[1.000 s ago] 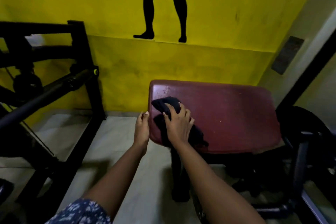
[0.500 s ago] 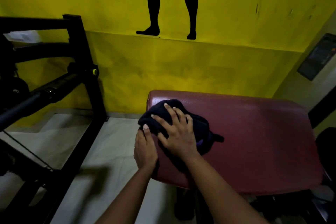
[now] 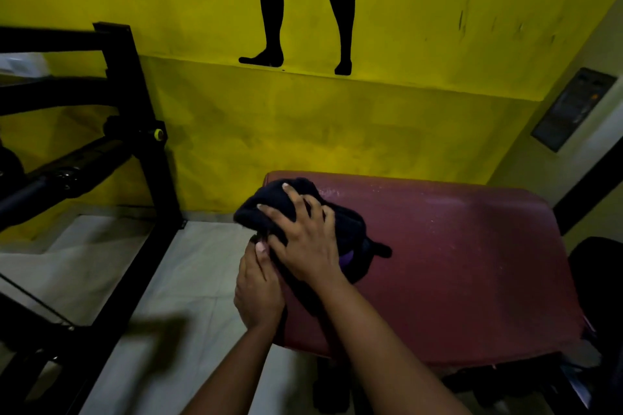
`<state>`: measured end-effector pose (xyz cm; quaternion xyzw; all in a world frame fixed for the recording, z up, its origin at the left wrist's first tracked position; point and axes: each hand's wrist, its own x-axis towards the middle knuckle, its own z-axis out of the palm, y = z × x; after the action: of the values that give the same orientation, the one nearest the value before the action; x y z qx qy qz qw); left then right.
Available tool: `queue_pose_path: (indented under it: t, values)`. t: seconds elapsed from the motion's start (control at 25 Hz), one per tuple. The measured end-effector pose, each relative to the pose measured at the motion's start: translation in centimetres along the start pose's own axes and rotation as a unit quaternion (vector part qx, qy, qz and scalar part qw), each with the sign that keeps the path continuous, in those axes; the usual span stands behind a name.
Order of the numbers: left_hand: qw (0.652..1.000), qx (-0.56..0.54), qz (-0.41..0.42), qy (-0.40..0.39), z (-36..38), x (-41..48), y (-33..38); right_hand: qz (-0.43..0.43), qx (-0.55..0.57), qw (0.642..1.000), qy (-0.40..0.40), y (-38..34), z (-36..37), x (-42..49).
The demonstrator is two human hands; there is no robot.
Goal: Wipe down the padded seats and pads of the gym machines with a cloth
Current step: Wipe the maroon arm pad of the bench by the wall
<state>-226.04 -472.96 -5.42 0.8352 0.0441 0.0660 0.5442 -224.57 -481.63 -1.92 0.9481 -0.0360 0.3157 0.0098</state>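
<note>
Over at the left end of the maroon padded seat (image 3: pixel 455 263), your right hand (image 3: pixel 303 246) lies flat on the bunched-up black cloth (image 3: pixel 266 199), fingers spread wide and pressing it down onto the pad's far left corner. Your left hand (image 3: pixel 258 290) sits against the pad's left edge with its fingertips up at the cloth's hanging edge, though honestly you can't tell if it's pinching the fabric or just touching it. Black machine frame (image 3: pixel 148 145) stands off to the left against the yellow wall (image 3: pixel 303 128).
</note>
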Motion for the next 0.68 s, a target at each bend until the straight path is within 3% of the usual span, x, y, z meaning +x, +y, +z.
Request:
queue_pose_path:
  t: [0.24, 0.4, 0.6, 0.68]
  values:
    - [0.999, 0.001, 0.032, 0.013, -0.1, 0.0, 0.1, 0.217, -0.019, 0.976, -0.014, 7.3, -2.2, 2.7]
    - [0.999, 0.002, 0.041, 0.012, -0.1, -0.3, 0.1, 0.336, -0.048, 0.939, 0.059, 3.8, -1.4, -2.8]
    - [0.996, -0.037, 0.069, -0.051, -1.2, -1.7, -0.1, 0.266, -0.031, 0.963, 0.021, -2.4, -1.0, -9.9]
    - [0.989, 0.003, 0.137, -0.047, -1.8, -4.6, -0.3, 0.215, -0.039, 0.976, 0.015, -1.9, -1.5, -11.8]
